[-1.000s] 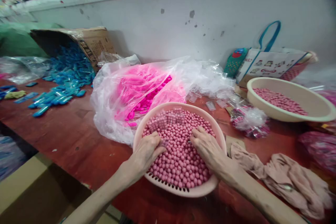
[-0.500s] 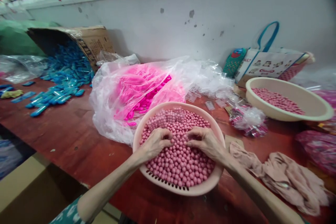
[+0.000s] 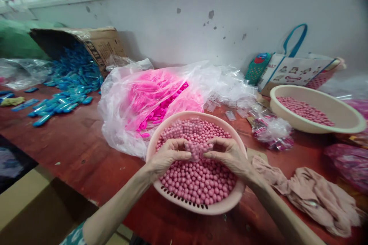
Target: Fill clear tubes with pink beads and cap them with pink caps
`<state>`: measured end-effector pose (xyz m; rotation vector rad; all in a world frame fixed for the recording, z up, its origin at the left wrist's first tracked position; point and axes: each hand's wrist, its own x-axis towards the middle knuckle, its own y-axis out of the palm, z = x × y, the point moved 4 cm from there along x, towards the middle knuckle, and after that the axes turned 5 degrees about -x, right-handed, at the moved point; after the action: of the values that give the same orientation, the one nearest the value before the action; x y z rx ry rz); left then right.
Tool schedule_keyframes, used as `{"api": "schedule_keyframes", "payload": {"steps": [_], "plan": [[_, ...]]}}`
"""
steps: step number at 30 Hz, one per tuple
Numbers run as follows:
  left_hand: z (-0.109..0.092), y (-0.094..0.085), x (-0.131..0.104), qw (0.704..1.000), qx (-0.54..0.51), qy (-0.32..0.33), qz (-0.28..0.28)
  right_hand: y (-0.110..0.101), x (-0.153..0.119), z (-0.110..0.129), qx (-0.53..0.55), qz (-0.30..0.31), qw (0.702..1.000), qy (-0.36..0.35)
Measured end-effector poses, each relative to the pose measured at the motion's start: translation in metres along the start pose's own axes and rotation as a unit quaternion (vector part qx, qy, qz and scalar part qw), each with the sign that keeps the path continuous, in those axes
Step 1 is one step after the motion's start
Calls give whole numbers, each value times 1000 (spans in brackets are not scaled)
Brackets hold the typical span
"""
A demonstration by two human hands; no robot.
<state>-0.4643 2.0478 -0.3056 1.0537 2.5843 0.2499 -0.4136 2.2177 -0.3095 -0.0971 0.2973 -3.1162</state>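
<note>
A pale pink basin point(image 3: 198, 209) full of round pink beads point(image 3: 198, 187) stands before me. Over the beads, my left hand point(image 3: 169, 155) pinches a small clear plastic case point(image 3: 192, 150) between thumb and fingers; pink shows through it. My right hand point(image 3: 227, 155) faces it from the other side, thumb and fingertips closed on what looks like a pink bead. The two sets of fingertips are a short gap apart. Further clear plastic pieces point(image 3: 195, 123) lie on the beads at the basin's far side.
Behind the basin sits a plastic bag of bright pink pieces point(image 3: 155, 92). Clear plastic cases point(image 3: 230, 115) lie beside it. Blue pieces point(image 3: 66, 101) spill from a tipped cardboard box point(image 3: 105, 48). At right are a cream basin point(image 3: 343, 116) with pink beads and a crumpled cloth point(image 3: 319, 195).
Both hands have come up slightly from the bead surface, fingertips closer together. The clear case now shows between them at the left fingers.
</note>
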Motion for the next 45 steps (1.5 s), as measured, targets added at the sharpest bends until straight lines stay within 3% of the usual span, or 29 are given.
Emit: {"api": "schedule_keyframes", "payload": {"steps": [8,17,24,30,35,40,43,45], "plan": [[-3,-3,-2,999,34,31,-26,-2,0,-7,-2,-30,1000,-1],[-11,-6,-10,989,101,59,-90,0,-2,-5,-7,-15,1000,-2],[-3,-3,-8,997,35,14,-73,1,-2,-10,-15,-22,999,-18],[-1,-3,-5,998,18,15,-59,2,-5,-4,-52,-7,998,-35],[-5,0,-3,993,99,37,-59,2,-6,0,-86,-25,995,-48],[-7,-22,-6,956,270,68,-90,-3,-5,3,-118,-88,988,-48],[-2,-32,-7,932,348,76,-62,-5,-5,4,-136,-111,983,-53],[2,-27,-5,922,376,86,-34,-5,-4,5,-143,-119,981,-58]]}}
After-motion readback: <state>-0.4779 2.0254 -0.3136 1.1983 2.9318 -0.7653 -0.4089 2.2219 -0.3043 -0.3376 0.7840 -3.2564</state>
